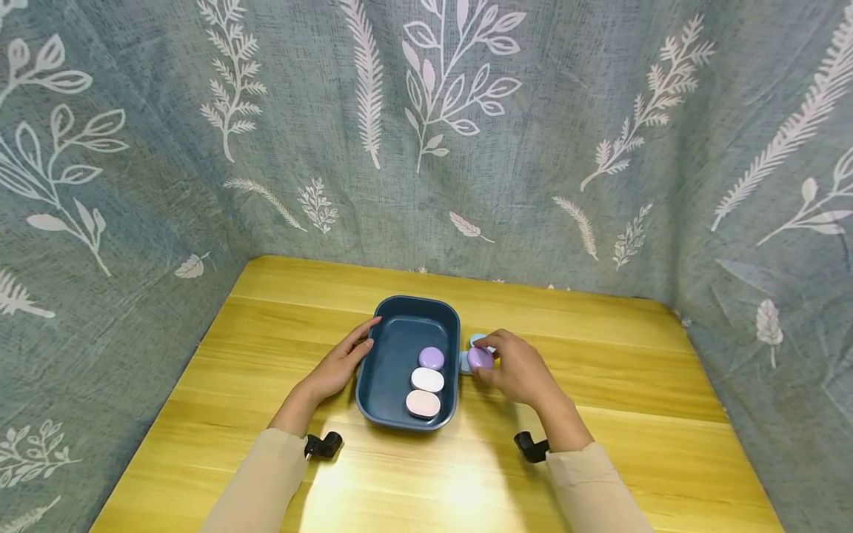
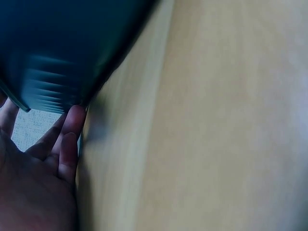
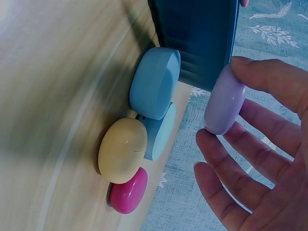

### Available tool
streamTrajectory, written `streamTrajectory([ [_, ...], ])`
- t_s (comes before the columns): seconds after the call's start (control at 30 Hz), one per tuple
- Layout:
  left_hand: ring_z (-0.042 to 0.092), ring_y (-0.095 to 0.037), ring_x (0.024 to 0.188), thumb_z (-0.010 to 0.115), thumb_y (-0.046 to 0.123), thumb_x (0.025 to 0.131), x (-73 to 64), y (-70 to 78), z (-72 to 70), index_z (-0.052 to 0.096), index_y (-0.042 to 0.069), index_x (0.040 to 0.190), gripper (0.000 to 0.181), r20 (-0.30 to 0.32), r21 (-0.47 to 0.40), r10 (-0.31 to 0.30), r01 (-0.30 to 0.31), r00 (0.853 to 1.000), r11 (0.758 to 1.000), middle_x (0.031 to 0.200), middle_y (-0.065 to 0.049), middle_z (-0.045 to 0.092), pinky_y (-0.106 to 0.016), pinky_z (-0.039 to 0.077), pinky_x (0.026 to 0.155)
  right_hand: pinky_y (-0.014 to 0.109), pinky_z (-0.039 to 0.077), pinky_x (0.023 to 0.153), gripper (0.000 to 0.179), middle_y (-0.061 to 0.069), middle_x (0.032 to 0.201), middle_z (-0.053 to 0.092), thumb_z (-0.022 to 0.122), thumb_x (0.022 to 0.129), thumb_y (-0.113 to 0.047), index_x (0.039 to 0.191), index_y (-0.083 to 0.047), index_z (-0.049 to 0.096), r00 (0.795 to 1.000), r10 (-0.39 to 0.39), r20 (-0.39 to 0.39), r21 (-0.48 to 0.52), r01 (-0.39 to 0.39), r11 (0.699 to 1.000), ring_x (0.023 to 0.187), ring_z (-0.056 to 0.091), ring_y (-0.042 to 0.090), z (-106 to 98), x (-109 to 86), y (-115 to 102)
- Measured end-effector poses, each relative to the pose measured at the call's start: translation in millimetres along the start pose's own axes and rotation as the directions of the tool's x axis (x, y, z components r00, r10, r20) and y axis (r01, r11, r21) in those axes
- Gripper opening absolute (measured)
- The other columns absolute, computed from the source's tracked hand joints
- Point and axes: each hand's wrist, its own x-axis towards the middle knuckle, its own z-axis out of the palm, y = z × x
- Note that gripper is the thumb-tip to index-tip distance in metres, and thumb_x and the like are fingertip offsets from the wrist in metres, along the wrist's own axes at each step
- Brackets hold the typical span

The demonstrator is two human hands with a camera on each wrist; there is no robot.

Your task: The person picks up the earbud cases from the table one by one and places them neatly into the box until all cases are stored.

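Observation:
A dark blue rectangular bin [image 1: 393, 348] stands on the table. My left hand [image 1: 336, 366] rests against its left wall with fingers extended. Just past the bin's right wall, my right hand [image 1: 523, 366] pinches a purple earbud case [image 3: 224, 101] between thumb and fingers, raised above the table. Inside the bin, along its right side, lie another purple case [image 1: 431, 358], a white case [image 1: 427, 380] and a pale pink case [image 1: 423, 404]. Beside the bin in the right wrist view are two blue cases [image 3: 154, 84], a yellow case [image 3: 122, 150] and a magenta case [image 3: 129, 191].
The wooden table [image 1: 266, 296] extends around the bin on all sides. Patterned grey-blue cloth [image 1: 300, 133] hangs behind and at both sides. Black wrist mounts [image 1: 324, 446] stick out from the inner side of each forearm.

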Motion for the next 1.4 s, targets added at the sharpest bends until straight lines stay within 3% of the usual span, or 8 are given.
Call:
streamTrajectory([
  [0.37, 0.034, -0.023, 0.143, 0.039, 0.048, 0.103, 1.2, -0.1, 0.7, 0.028, 0.052, 0.147, 0.046, -0.010, -0.001, -0.021, 0.021, 1.000, 1.000, 0.158, 0.013, 0.024, -0.050, 0.025, 0.119, 0.035, 0.051, 0.079, 0.040, 0.002, 0.109, 0.065, 0.076, 0.083, -0.027, 0.118, -0.009, 0.068, 0.999, -0.007, -0.034, 0.014, 0.007, 1.000, 0.093, 0.064, 0.023, 0, 4.1, -2],
  [0.8, 0.033, -0.024, 0.144, 0.039, 0.048, 0.102, 0.7, -0.6, 1.4, 0.027, 0.052, 0.147, 0.046, -0.012, 0.010, -0.007, 0.007, 1.000, 1.000, 0.157, 0.016, 0.023, -0.051, 0.025, 0.118, 0.034, 0.050, 0.078, 0.044, 0.001, 0.116, 0.060, 0.074, 0.085, -0.028, 0.124, -0.009, 0.065, 1.000, 0.000, -0.028, 0.057, 0.001, 0.998, 0.093, 0.061, 0.020, -2, 12.9, -8],
  [0.93, 0.025, -0.021, 0.147, 0.038, 0.049, 0.102, 0.6, -0.5, 1.4, 0.027, 0.051, 0.147, 0.046, -0.006, 0.001, -0.008, 0.008, 1.000, 1.000, 0.158, 0.016, 0.020, -0.052, 0.023, 0.119, 0.034, 0.049, 0.079, 0.043, 0.001, 0.117, 0.060, 0.073, 0.086, -0.029, 0.124, -0.010, 0.065, 1.000, -0.003, -0.029, 0.065, 0.005, 0.998, 0.095, 0.061, 0.023, -2, 16.2, -10],
  [1.13, 0.015, -0.021, 0.150, 0.036, 0.040, 0.105, -4.5, 11.8, 1.0, 0.025, 0.043, 0.151, 0.047, 0.019, -0.017, -0.007, 0.007, 1.000, 1.000, 0.161, 0.011, 0.015, -0.053, 0.018, 0.120, 0.035, 0.049, 0.082, 0.037, 0.001, 0.116, 0.059, 0.072, 0.087, -0.028, 0.119, -0.011, 0.067, 0.999, -0.022, -0.036, 0.077, 0.024, 0.997, 0.096, 0.060, 0.024, -2, 20.6, -14],
  [1.27, 0.015, -0.022, 0.150, 0.037, 0.038, 0.106, -10.3, 24.9, -0.1, 0.025, 0.040, 0.152, 0.048, 0.029, -0.020, -0.007, 0.008, 1.000, 1.000, 0.161, 0.009, 0.016, -0.053, 0.019, 0.120, 0.037, 0.050, 0.083, 0.036, 0.003, 0.117, 0.058, 0.072, 0.087, -0.027, 0.119, -0.011, 0.067, 0.999, -0.032, -0.036, 0.071, 0.034, 0.997, 0.099, 0.060, 0.024, -2, 22.8, -17],
  [1.4, 0.017, -0.023, 0.150, 0.037, 0.037, 0.106, -12.2, 29.0, -0.2, 0.026, 0.039, 0.152, 0.047, 0.029, -0.020, -0.007, 0.008, 1.000, 1.000, 0.161, 0.006, 0.017, -0.053, 0.019, 0.120, 0.037, 0.050, 0.082, 0.039, 0.003, 0.118, 0.058, 0.072, 0.087, -0.029, 0.122, -0.012, 0.066, 0.999, -0.026, -0.030, 0.057, 0.027, 0.998, 0.100, 0.060, 0.025, -1, 24.7, -19],
])
